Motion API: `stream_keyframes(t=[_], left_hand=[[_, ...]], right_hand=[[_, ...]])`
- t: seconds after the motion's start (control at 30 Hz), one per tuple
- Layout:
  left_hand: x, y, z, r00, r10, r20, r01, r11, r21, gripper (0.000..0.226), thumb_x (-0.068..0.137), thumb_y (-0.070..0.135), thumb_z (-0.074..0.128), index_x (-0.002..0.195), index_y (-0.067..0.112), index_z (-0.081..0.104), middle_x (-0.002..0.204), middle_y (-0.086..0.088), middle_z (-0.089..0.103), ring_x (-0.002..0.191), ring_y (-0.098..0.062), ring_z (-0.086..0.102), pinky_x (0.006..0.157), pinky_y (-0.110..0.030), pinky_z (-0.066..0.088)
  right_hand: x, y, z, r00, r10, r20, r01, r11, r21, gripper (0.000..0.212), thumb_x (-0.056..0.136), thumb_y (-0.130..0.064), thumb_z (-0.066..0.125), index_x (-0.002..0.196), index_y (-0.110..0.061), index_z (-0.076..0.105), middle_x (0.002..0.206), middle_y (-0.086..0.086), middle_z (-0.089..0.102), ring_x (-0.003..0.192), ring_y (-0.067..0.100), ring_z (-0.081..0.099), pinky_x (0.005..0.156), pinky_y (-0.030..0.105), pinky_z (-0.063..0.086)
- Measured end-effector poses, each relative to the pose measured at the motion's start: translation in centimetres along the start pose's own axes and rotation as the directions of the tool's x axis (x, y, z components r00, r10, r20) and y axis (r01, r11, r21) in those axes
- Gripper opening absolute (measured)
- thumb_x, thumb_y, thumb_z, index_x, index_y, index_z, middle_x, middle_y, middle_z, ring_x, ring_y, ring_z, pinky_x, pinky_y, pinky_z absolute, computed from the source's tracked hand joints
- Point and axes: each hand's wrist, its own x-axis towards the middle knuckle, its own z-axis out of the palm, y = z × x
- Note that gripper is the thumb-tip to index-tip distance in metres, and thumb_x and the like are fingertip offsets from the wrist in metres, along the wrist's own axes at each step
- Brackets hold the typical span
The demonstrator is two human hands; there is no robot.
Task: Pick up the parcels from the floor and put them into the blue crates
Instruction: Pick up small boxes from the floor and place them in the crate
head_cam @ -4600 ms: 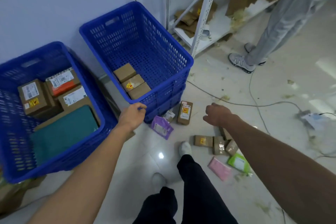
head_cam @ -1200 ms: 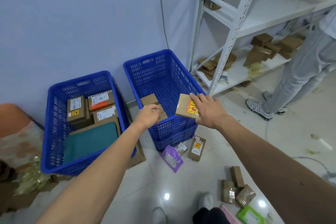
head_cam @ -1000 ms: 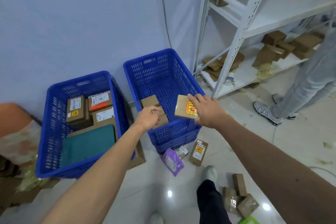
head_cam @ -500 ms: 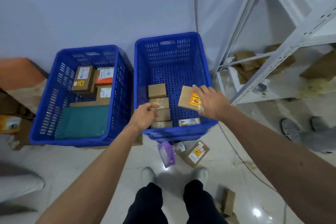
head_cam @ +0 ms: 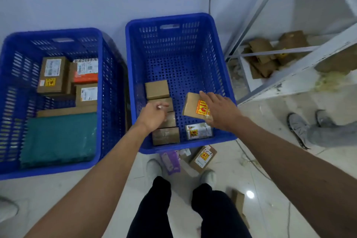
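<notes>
1. Right hand [head_cam: 222, 111] clamped on a brown parcel with a red-yellow sticker [head_cam: 196, 108], held above the right blue crate [head_cam: 133, 87], over bare floor beside the white-labelled packet [head_cam: 199, 131].
2. Parcel tilted, long axis running away from the person; open space lies straight below.
3. Left hand [head_cam: 152, 116] loosely curled over the row of brown boxes [head_cam: 157, 89]; whether it grips one, cannot tell.
4. Left blue crate [head_cam: 108, 87] well apart.

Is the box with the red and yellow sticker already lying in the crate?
No. The right hand holds the box tilted above the right crate.
</notes>
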Motion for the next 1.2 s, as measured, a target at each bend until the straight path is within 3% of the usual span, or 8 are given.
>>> stream_keyframes(t=[0.13, 0.27, 0.47, 0.63, 0.8, 0.97, 1.1, 1.2], left_hand=[[2.4, -0.2, -0.5, 0.999, -0.001, 0.046, -0.001, 0.999, 0.035, 0.026, 0.103, 0.019, 0.048, 0.119, 0.019, 0.068, 0.103, -0.007, 0.073, 0.089, -0.015, 0.066, 0.067, -0.014, 0.049], [4.4, -1.2, -0.4, 0.998, -0.034, 0.050, 0.033, 0.999, 0.035, 0.026, 0.102, 0.021, 0.048, 0.121, 0.022, 0.067, 0.105, -0.002, 0.071, 0.092, -0.014, 0.069, 0.068, -0.012, 0.045], [7.5, -4.4, 1.5, 0.991, -0.134, 0.028, 0.132, 0.990, 0.059, 0.017, 0.101, 0.030, 0.049, 0.107, 0.035, 0.064, 0.104, 0.000, 0.073, 0.093, -0.021, 0.071, 0.091, -0.034, 0.056], [11.0, -6.7, 4.4, 0.983, -0.184, 0.003, 0.183, 0.980, 0.079, 0.017, 0.100, 0.031, 0.050, 0.107, 0.038, 0.064, 0.114, -0.004, 0.070, 0.103, -0.022, 0.068, 0.096, -0.040, 0.055], [14.5, -8.9, 6.5, 0.961, -0.273, -0.042, 0.276, 0.953, 0.121, 0.025, 0.102, 0.029, 0.048, 0.118, 0.030, 0.066, 0.106, -0.005, 0.070, 0.094, -0.024, 0.069, 0.086, -0.038, 0.058], [16.4, -10.5, 8.1, 0.957, -0.288, -0.029, 0.289, 0.942, 0.171, 0.031, 0.102, 0.034, 0.044, 0.126, 0.029, 0.063, 0.099, -0.007, 0.070, 0.073, -0.021, 0.062, 0.068, -0.029, 0.051], [16.9, -10.8, 8.4, 0.956, -0.292, -0.030, 0.292, 0.934, 0.207, 0.033, 0.103, 0.036, 0.041, 0.130, 0.029, 0.060, 0.095, -0.007, 0.068, 0.060, -0.017, 0.057, 0.058, -0.026, 0.046], [16.3, -10.5, 8.4, 0.960, -0.281, -0.004, 0.275, 0.936, 0.220, 0.032, 0.104, 0.035, 0.041, 0.129, 0.029, 0.061, 0.093, -0.001, 0.069, 0.076, -0.024, 0.070, 0.068, -0.035, 0.057]], right_hand=[[1.9, -0.7, 2.1, 0.998, 0.044, 0.043, -0.045, 0.999, 0.014, 0.109, 0.080, -0.048, 0.073, 0.157, -0.016, 0.002, 0.149, 0.007, 0.032, 0.135, 0.029, 0.037, 0.110, 0.046, 0.034], [4.3, -0.5, 4.0, 0.994, 0.001, 0.113, -0.004, 1.000, 0.029, 0.103, 0.083, -0.045, 0.071, 0.156, -0.015, 0.004, 0.152, 0.007, 0.031, 0.137, 0.028, 0.036, 0.112, 0.043, 0.033], [8.9, 1.1, 9.0, 0.973, -0.072, 0.217, 0.064, 0.997, 0.043, 0.103, 0.084, -0.045, 0.071, 0.156, -0.013, 0.005, 0.150, 0.007, 0.031, 0.133, 0.029, 0.037, 0.107, 0.045, 0.037], [12.6, 3.2, 14.5, 0.941, -0.111, 0.318, 0.116, 0.993, 0.004, 0.104, 0.085, -0.042, 0.072, 0.156, -0.012, 0.002, 0.149, 0.008, 0.030, 0.132, 0.028, 0.037, 0.102, 0.045, 0.040], [15.6, 4.5, 18.9, 0.901, -0.124, 0.416, 0.195, 0.972, -0.132, 0.107, 0.084, -0.037, 0.073, 0.156, -0.014, -0.002, 0.150, 0.008, 0.026, 0.134, 0.030, 0.036, 0.097, 0.047, 0.046], [16.8, 4.6, 21.9, 0.890, -0.133, 0.437, 0.193, 0.977, -0.096, 0.105, 0.081, -0.027, 0.076, 0.155, -0.014, 0.004, 0.149, 0.008, 0.027, 0.133, 0.032, 0.036, 0.103, 0.054, 0.042], [17.3, 4.4, 22.7, 0.879, -0.128, 0.459, 0.169, 0.984, -0.049, 0.093, 0.086, -0.024, 0.071, 0.155, -0.012, 0.009, 0.149, 0.009, 0.030, 0.133, 0.032, 0.037, 0.100, 0.050, 0.046], [17.6, 4.5, 22.7, 0.867, -0.107, 0.487, 0.145, 0.989, -0.041, 0.084, 0.089, -0.023, 0.065, 0.154, -0.012, 0.014, 0.152, 0.008, 0.030, 0.136, 0.030, 0.035, 0.103, 0.048, 0.044]])
